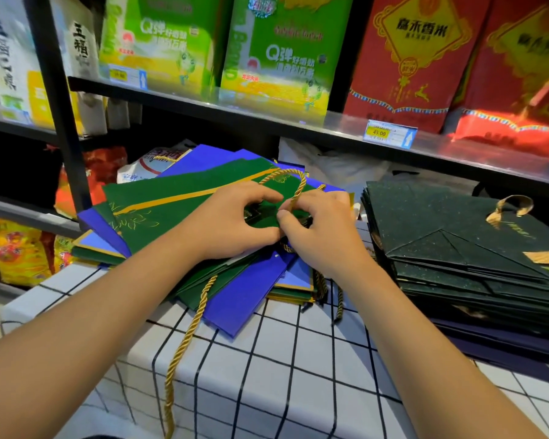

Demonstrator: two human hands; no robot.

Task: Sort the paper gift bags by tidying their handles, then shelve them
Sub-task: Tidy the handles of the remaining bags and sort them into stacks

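Note:
A loose pile of flat green and blue paper gift bags lies on the checked table, with a green bag [178, 198] on top and a blue bag [251, 296] lower down. Both hands work at the top bag's mouth. My left hand [232, 223] has its fingers curled onto the bag's upper edge. A gold rope handle [298, 185] loops up from the bag, and my right hand [324, 226] pinches it between thumb and fingers. Another gold rope handle [187, 337] trails from the pile over the table's front edge.
A neat stack of dark green glittery bags [450, 242] with a gold ribbon handle sits to the right. The table has a white cloth with a black grid [282, 375]. Behind, a dark metal shelf [330, 128] carries green and red boxes and a price tag.

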